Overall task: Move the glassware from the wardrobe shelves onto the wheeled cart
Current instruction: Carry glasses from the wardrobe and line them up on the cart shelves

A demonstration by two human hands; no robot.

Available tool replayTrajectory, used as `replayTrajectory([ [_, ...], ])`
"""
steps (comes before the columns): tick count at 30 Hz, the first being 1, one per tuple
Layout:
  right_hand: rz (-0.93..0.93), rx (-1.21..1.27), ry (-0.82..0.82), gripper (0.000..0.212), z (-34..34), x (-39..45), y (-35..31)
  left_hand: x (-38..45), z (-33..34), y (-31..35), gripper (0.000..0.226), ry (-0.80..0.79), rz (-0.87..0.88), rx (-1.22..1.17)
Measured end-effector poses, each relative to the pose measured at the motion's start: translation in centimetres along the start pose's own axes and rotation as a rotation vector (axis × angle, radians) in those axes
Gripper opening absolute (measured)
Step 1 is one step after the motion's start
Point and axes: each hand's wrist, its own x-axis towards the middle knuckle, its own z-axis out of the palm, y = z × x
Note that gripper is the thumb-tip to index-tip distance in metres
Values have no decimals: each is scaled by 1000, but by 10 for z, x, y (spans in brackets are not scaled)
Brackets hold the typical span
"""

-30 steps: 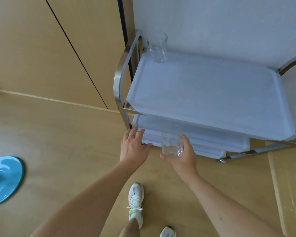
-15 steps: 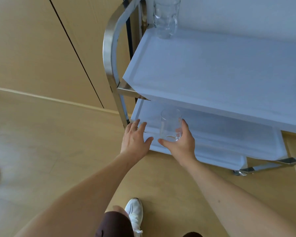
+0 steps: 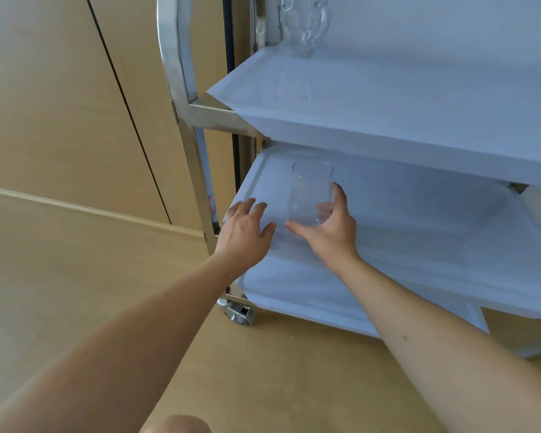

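Note:
My right hand (image 3: 331,229) grips a clear drinking glass (image 3: 310,192) upright over the left part of the cart's middle shelf (image 3: 419,220); whether its base touches the shelf I cannot tell. My left hand (image 3: 244,229) is flat with fingers spread at that shelf's left front edge, holding nothing. A clear glass mug (image 3: 303,23) stands at the back left corner of the top shelf (image 3: 388,98), cut off by the frame's top edge.
The steel cart frame (image 3: 181,98) rises at the left, with a caster wheel (image 3: 239,312) on the wooden floor. A bottom shelf (image 3: 294,292) lies below. Closed wooden wardrobe doors (image 3: 60,89) stand to the left.
The view dropped lower and closer to the cart. My right hand carried the glass forward from the cart's front edge in over the middle shelf. My left hand moved onto the shelf's left edge.

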Motion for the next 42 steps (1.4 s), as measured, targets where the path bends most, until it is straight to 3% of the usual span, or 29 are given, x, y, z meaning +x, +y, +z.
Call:
replayTrajectory([
  [7, -48, 58, 25, 94, 13, 21, 21, 37, 19, -4, 52, 19, 8, -2],
  [12, -114, 4, 7, 94, 19, 39, 28, 67, 28, -11, 47, -42, -9, 149],
  [17, -108, -28, -13, 95, 25, 65, 26, 77, 36, -11, 43, 39, -13, 253],
  [42, -152, -55, 93, 93, 116, 202, 12, 72, 40, -14, 37, 88, 60, 199],
])
